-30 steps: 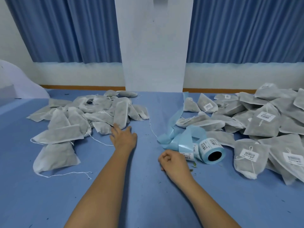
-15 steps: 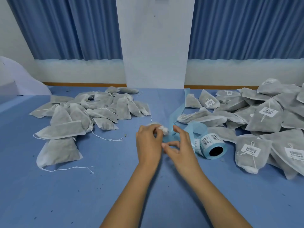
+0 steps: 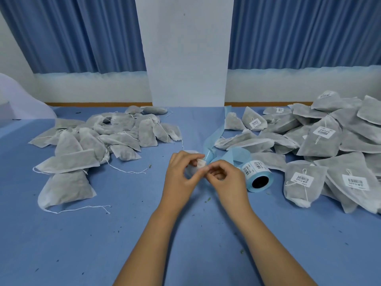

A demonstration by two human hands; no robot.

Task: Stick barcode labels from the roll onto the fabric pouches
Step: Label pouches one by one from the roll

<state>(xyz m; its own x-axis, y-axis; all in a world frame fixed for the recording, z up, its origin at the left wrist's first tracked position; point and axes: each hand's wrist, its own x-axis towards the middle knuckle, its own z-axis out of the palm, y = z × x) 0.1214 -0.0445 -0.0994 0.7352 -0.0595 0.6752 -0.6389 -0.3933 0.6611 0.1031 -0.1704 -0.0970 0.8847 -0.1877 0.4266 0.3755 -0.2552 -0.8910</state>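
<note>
- The left hand (image 3: 180,174) and right hand (image 3: 228,180) meet above the middle of the blue bench (image 3: 82,234).
- The curled fingers (image 3: 190,157) of both hands pinch a small white piece (image 3: 201,163); I cannot tell whether it is a label or a pouch corner.
- The label roll (image 3: 257,175) lies on its side just beside the right hand, with its blue backing strip (image 3: 214,137) trailing off towards the far edge.
- Plain pouches (image 3: 115,139) are heaped on the left, labelled pouches (image 3: 321,139) on the right.
</note>
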